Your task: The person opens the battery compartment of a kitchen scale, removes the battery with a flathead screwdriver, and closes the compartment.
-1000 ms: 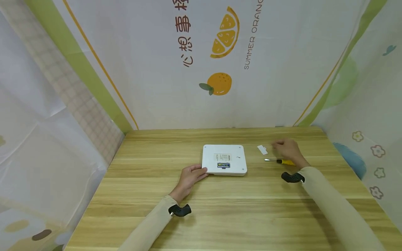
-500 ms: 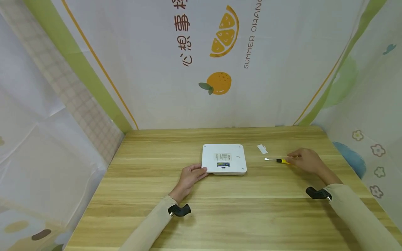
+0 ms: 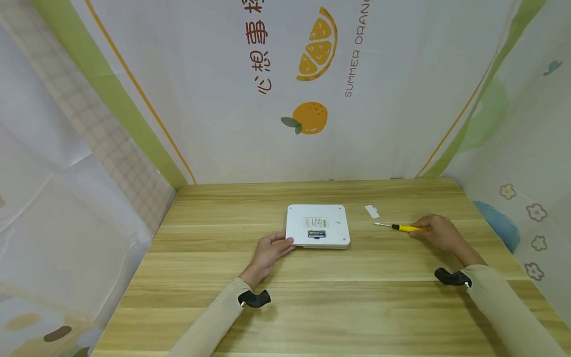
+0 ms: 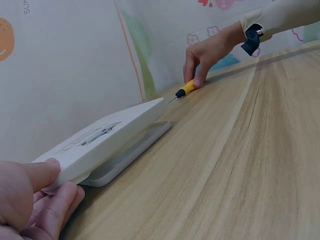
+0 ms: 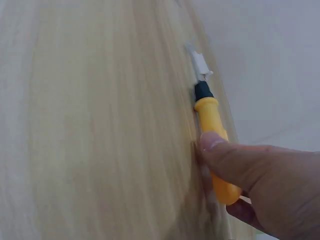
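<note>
A flat white electronic device with rounded corners lies underside up, showing a printed label and a battery in its uncovered compartment. My left hand pinches its near left corner, thumb on top and fingers beneath; the left wrist view shows this edge raised over a lower grey-white part. Farther right, my right hand holds a flat-blade screwdriver by its yellow handle, between thumb and fingers. Its blade points left. Beyond the tip lies a small white battery cover.
Everything lies on a wood-grain table. A white printed curtain hangs along the table's back edge, with more cloth at both sides. Each sleeved wrist wears a black camera mount.
My right hand has moved right and towards me from beside the battery cover, and has taken hold of the screwdriver's handle. The left hand keeps its grip on the device's corner.
</note>
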Motion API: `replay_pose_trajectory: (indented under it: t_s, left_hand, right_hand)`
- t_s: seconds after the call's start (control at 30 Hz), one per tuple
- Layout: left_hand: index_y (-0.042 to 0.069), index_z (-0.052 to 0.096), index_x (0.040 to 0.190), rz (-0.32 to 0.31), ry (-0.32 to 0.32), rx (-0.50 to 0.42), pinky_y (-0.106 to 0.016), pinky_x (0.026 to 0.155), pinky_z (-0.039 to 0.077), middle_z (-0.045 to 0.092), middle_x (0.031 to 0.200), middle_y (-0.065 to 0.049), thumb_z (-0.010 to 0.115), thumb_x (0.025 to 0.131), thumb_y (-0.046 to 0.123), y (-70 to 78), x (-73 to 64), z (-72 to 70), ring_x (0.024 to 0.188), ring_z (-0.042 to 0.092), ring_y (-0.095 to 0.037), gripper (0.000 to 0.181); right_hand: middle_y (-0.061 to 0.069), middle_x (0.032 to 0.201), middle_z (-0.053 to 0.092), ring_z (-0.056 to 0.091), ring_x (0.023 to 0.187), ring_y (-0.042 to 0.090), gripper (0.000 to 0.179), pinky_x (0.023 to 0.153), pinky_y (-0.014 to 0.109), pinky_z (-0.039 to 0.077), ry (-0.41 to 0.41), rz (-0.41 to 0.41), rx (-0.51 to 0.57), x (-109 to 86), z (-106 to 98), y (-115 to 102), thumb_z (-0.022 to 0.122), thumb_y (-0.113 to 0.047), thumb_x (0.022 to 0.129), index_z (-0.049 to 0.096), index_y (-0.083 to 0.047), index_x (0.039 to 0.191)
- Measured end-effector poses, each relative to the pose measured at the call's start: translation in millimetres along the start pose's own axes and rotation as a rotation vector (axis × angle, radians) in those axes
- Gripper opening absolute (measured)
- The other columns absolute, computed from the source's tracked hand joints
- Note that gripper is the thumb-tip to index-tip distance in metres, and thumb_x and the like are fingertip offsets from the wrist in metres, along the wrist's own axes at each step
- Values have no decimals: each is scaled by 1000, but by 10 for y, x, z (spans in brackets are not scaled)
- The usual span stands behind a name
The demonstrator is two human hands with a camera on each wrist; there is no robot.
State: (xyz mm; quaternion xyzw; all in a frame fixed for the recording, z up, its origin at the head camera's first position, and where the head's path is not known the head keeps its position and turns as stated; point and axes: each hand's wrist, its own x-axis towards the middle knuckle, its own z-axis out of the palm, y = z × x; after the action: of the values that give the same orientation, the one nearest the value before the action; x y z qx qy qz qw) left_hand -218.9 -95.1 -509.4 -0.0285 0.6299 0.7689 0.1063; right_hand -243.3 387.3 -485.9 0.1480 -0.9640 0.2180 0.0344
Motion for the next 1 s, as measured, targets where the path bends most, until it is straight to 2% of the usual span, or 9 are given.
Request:
replay_pose_trajectory:
  t_s: [0.1,0.2,0.33,0.4,0.47,0.6,0.73,0.83,1.0]
  left_hand:
    - [-20,57,127,-8,1,-3,-34,94,63,68,116,-32,65,96,-6,-5,2,4,101,72,-26,34]
    - [-20,56,128,-14,-2,2,-33,95,63,68,116,-32,66,97,-5,-11,8,4,102,73,-28,36]
    - [-20,55,130,-11,-3,11,-34,96,62,65,121,-34,65,98,-4,-6,8,-6,107,71,-31,37]
    - [-20,55,130,-10,0,16,-34,97,62,64,123,-35,65,98,-3,0,3,-15,109,70,-32,37]
    - [-19,55,130,-13,6,23,-34,97,62,64,124,-35,65,98,-3,5,-9,-27,110,70,-32,37]
    - [-19,55,130,-17,10,33,-35,97,62,64,124,-35,65,99,-2,4,-32,-57,110,70,-34,38]
    - [-19,56,130,-12,15,26,-35,97,62,64,123,-35,65,98,-2,8,-38,-70,109,70,-34,37]
    - [-19,56,130,-7,10,21,-34,96,62,65,123,-34,65,98,-3,8,-31,-59,108,71,-33,37]
    - [-20,56,129,1,-11,13,-34,96,62,65,122,-35,65,98,-4,-14,1,-30,106,71,-31,37]
  right_hand:
    - [27,114,71,66,105,49,34,85,65,57,6,31,40,-36,-22,29,78,-27,93,77,1,112]
    - [30,122,68,67,106,46,40,82,52,63,17,84,133,-86,-76,11,77,-31,94,75,0,119]
    - [29,129,65,63,99,26,46,63,25,54,53,160,283,-116,-165,-105,73,-38,97,73,-1,125]
    - [24,125,68,58,90,15,49,56,21,49,86,191,348,-111,-192,-182,71,-41,97,72,-1,126]
    - [10,114,72,53,81,12,48,53,23,46,118,202,418,-97,-202,-259,71,-39,98,70,-1,126]
    - [-12,95,71,65,79,8,29,67,18,61,198,155,646,-38,-180,-483,71,-25,99,72,-4,120]
    - [-10,103,74,73,91,7,23,81,24,64,245,17,895,49,-154,-783,66,-8,100,68,6,118]
    - [-8,105,75,74,92,8,28,81,26,64,276,-46,890,107,-122,-1000,63,-8,102,61,15,119]
    - [12,102,77,75,84,6,30,75,23,65,340,-33,716,167,-50,-1364,64,-16,103,63,11,116]
